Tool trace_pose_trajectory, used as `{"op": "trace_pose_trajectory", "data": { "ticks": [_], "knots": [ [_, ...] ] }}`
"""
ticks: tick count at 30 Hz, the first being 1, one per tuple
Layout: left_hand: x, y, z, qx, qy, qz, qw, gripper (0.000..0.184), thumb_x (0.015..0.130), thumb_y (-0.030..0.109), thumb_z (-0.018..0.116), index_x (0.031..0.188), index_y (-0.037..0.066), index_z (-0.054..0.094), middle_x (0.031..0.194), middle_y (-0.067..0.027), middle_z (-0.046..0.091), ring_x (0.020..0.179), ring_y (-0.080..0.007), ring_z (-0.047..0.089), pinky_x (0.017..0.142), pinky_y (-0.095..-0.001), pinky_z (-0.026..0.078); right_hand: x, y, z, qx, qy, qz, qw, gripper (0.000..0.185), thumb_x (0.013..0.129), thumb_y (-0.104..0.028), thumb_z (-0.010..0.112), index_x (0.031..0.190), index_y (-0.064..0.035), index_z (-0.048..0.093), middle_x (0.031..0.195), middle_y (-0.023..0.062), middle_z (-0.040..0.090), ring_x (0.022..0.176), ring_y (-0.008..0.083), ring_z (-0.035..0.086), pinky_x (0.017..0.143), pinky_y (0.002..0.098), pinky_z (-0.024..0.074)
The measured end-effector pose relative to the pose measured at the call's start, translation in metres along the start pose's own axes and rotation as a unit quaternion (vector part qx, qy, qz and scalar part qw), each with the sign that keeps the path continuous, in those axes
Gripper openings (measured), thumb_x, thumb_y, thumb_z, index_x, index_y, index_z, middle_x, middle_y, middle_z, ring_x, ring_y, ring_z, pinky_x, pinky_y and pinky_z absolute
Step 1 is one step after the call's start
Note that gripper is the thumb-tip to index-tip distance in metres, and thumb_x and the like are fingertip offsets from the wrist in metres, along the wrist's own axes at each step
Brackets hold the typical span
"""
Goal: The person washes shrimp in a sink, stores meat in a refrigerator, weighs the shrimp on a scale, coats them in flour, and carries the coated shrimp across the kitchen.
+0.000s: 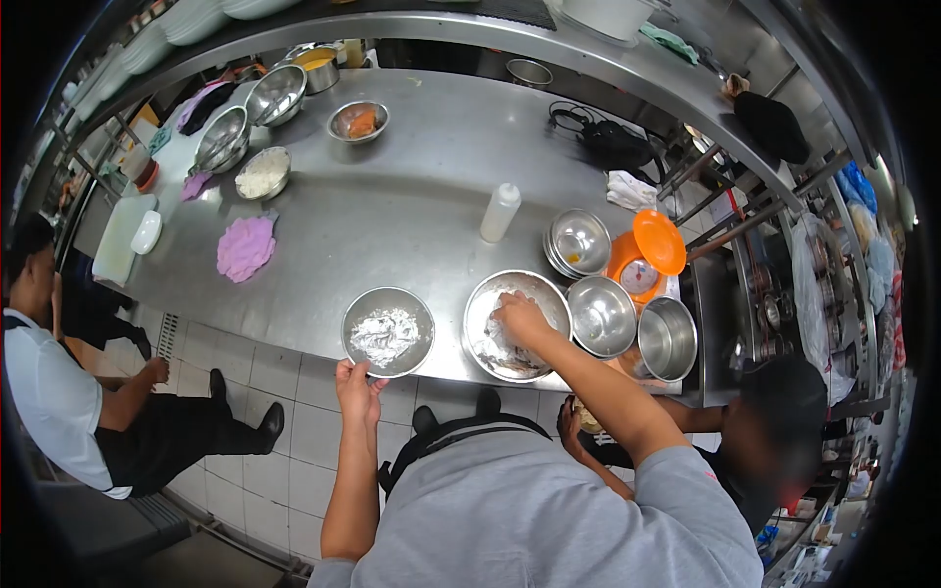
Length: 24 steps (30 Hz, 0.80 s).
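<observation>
At the front edge of the steel table, my left hand grips the near rim of a metal bowl with white powder in it. My right hand reaches into a larger metal bowl just to the right, which also holds white powder. Its fingertips are down in that bowl, and what they hold, if anything, is hidden.
Beside the large bowl stand an empty bowl, a steel pot, stacked bowls and an orange container. A squeeze bottle and purple cloth lie farther back. People stand left and right.
</observation>
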State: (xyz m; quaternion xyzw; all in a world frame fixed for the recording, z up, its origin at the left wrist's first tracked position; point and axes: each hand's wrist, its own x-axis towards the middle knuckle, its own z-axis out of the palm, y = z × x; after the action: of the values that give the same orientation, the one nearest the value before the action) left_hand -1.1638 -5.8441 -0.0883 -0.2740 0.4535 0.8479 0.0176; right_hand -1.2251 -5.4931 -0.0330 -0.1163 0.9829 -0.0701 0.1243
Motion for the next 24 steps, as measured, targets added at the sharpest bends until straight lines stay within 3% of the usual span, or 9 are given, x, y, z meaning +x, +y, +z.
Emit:
{"op": "trace_pose_trajectory", "data": {
  "ticks": [3,6,8,10,11,16,18,22,24],
  "knots": [
    [0.002,0.000,-0.003,0.003,0.002,-0.001,1.000,0.015,0.095,0.006,0.061,0.103,0.013,0.050,0.101,-0.0064,0.065,0.081,-0.0170,0.066,0.056,-0.0312,0.058,0.001,-0.013,-0.015,0.005,-0.068,-0.083,0.994,0.034,0.080,-0.008,0.064,0.111,-0.0107,0.077,0.125,0.0118,0.064,0.124,0.0354,0.057,0.107,0.0480,0.0470],
    [0.002,0.000,-0.003,0.005,-0.005,-0.002,1.000,0.016,0.094,0.007,0.061,0.104,0.013,0.050,0.101,-0.0061,0.065,0.082,-0.0166,0.066,0.057,-0.0311,0.059,0.012,-0.014,-0.003,0.141,-0.051,-0.166,0.975,0.037,0.076,-0.009,0.065,0.112,-0.0112,0.077,0.126,0.0103,0.065,0.127,0.0327,0.056,0.108,0.0545,0.0444],
    [0.000,0.001,-0.002,0.005,-0.013,0.001,1.000,0.016,0.094,0.007,0.062,0.104,0.013,0.050,0.101,-0.0059,0.065,0.082,-0.0164,0.066,0.057,-0.0311,0.059,0.009,-0.014,-0.009,0.112,-0.019,-0.207,0.972,0.040,0.075,-0.007,0.066,0.114,-0.0103,0.076,0.126,0.0109,0.066,0.129,0.0329,0.054,0.107,0.0551,0.0446],
    [0.000,0.002,-0.002,0.006,-0.006,-0.004,1.000,0.017,0.094,0.007,0.062,0.105,0.013,0.050,0.101,-0.0058,0.064,0.082,-0.0162,0.066,0.057,-0.0311,0.059,0.009,-0.009,-0.015,-0.010,-0.104,-0.164,0.981,0.042,0.074,-0.007,0.067,0.115,-0.0085,0.075,0.132,0.0132,0.064,0.131,0.0356,0.054,0.108,0.0488,0.0458],
    [0.001,0.002,-0.003,0.006,-0.006,-0.004,1.000,0.017,0.094,0.007,0.062,0.105,0.013,0.050,0.101,-0.0058,0.064,0.082,-0.0162,0.066,0.057,-0.0311,0.059,0.007,-0.002,-0.020,0.017,-0.109,-0.139,0.984,0.043,0.074,-0.007,0.070,0.118,-0.0079,0.073,0.137,0.0157,0.062,0.134,0.0366,0.051,0.110,0.0442,0.0456],
    [0.001,0.000,-0.008,0.005,-0.003,-0.003,1.000,0.018,0.094,0.007,0.062,0.105,0.014,0.049,0.102,-0.0058,0.064,0.083,-0.0163,0.065,0.057,-0.0307,0.059,0.015,0.038,-0.001,0.079,-0.028,-0.143,0.986,0.052,0.074,-0.008,0.073,0.125,-0.0030,0.066,0.132,0.0251,0.061,0.125,0.0408,0.058,0.107,0.0455,0.0480],
    [0.001,0.000,-0.007,0.005,-0.006,-0.005,1.000,0.018,0.094,0.007,0.062,0.105,0.014,0.049,0.102,-0.0056,0.063,0.083,-0.0164,0.065,0.057,-0.0305,0.059,0.014,0.038,-0.002,0.019,-0.092,0.011,0.996,0.053,0.076,-0.006,0.071,0.128,0.0006,0.061,0.130,0.0284,0.063,0.120,0.0431,0.062,0.102,0.0477,0.0513],
    [-0.002,0.002,-0.003,0.003,-0.008,-0.004,1.000,0.018,0.094,0.007,0.062,0.105,0.013,0.050,0.102,-0.0060,0.064,0.084,-0.0170,0.065,0.057,-0.0311,0.059,0.012,0.028,-0.008,0.109,-0.099,0.120,0.982,0.054,0.080,-0.003,0.066,0.134,0.0025,0.056,0.131,0.0323,0.061,0.119,0.0422,0.064,0.102,0.0470,0.0516],
    [-0.002,0.001,-0.004,0.004,-0.010,-0.002,1.000,0.018,0.094,0.007,0.062,0.105,0.013,0.050,0.103,-0.0063,0.064,0.084,-0.0174,0.066,0.058,-0.0315,0.060,0.008,0.028,-0.005,0.123,-0.070,0.098,0.985,0.058,0.080,-0.003,0.065,0.136,0.0020,0.055,0.133,0.0318,0.061,0.121,0.0418,0.063,0.103,0.0463,0.0510]
  ]
}}
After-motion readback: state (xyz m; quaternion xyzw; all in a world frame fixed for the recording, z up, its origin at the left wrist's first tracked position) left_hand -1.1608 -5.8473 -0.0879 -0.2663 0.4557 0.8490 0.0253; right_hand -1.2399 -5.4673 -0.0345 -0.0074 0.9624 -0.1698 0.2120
